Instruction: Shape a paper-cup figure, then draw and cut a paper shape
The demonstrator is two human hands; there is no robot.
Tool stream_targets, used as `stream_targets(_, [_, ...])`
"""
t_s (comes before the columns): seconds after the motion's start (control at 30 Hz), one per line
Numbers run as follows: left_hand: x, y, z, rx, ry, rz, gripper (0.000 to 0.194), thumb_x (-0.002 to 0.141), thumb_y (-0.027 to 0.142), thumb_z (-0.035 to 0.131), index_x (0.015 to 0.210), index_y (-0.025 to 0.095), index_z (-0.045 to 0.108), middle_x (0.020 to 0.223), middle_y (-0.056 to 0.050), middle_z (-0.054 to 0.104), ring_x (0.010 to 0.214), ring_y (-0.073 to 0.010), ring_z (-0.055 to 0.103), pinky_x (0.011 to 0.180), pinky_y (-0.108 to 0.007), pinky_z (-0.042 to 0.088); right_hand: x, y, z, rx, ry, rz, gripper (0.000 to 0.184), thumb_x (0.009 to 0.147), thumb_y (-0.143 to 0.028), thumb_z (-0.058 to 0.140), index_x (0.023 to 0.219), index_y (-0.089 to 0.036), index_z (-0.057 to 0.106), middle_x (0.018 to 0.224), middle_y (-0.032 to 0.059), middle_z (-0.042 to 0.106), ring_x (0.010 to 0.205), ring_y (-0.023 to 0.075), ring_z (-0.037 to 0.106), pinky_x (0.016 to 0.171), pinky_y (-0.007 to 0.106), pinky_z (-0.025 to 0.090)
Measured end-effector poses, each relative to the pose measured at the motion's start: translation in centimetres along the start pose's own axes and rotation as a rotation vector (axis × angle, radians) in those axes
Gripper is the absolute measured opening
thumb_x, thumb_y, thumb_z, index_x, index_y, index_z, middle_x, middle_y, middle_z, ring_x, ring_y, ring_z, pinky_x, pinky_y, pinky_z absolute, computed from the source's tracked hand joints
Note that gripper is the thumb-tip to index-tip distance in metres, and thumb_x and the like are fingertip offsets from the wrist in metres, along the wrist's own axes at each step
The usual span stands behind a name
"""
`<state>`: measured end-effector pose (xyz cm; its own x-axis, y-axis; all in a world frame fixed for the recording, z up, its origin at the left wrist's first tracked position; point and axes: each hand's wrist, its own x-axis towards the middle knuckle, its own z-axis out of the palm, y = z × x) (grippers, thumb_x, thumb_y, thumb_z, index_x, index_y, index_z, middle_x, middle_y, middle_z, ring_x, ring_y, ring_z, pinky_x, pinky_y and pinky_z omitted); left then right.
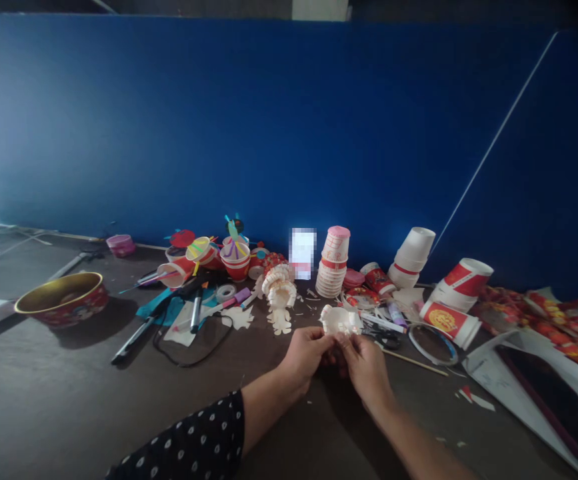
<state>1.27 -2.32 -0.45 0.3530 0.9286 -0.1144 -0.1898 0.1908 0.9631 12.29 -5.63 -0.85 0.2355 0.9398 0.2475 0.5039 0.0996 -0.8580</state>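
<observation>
Both my hands meet over the dark table near its middle and hold a white cut paper cup piece (341,320) with fringed edges. My left hand (305,355) pinches its left side, fingers closed. My right hand (363,363) grips its right side, fingers curled. Just beyond them stands a finished white fringed paper-cup figure (279,288). Scissors (383,339) lie right of the piece.
A gold-lined red bowl (62,300) sits far left. Decorated red cups (235,259), pens (196,310), tape (226,292) and a black cable lie left of centre. Stacks of paper cups (333,263) (413,248), a wooden stick (416,362), red patterned paper (543,313) and a dark tablet (553,393) lie right. A blue partition (269,120) backs the table.
</observation>
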Motion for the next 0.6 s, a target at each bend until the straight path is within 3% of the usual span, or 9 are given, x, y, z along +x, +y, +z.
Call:
stream_targets(0.37, [0.48, -0.34, -0.23, -0.005, 0.046, 0.041, 0.026, 0.06, 0.035, 0.062, 0.051, 0.012, 0.053, 0.042, 0.003, 0.048, 0.038, -0.0058, 0.039, 0.04, -0.019, 0.027, -0.38, -0.6, -0.08, 0.187, -0.108, 0.035, 0.036, 0.073, -0.049, 0.049, 0.068, -0.014, 0.057, 0.054, 0.0036, 0.062, 0.044, 0.015, 0.055, 0.041, 0.022, 0.042])
stream_targets(0.6, [0.58, -0.54, -0.46, -0.071, -0.004, 0.037, 0.022, 0.062, 0.032, 0.061, 0.056, 0.012, 0.054, 0.043, 0.003, 0.047, 0.039, -0.0058, 0.04, 0.041, -0.019, 0.028, -0.46, -0.53, -0.03, 0.097, -0.064, -0.002, 0.032, 0.075, -0.045, 0.047, 0.065, -0.016, 0.056, 0.05, 0.0025, 0.058, 0.042, 0.0141, 0.052, 0.04, 0.022, 0.04])
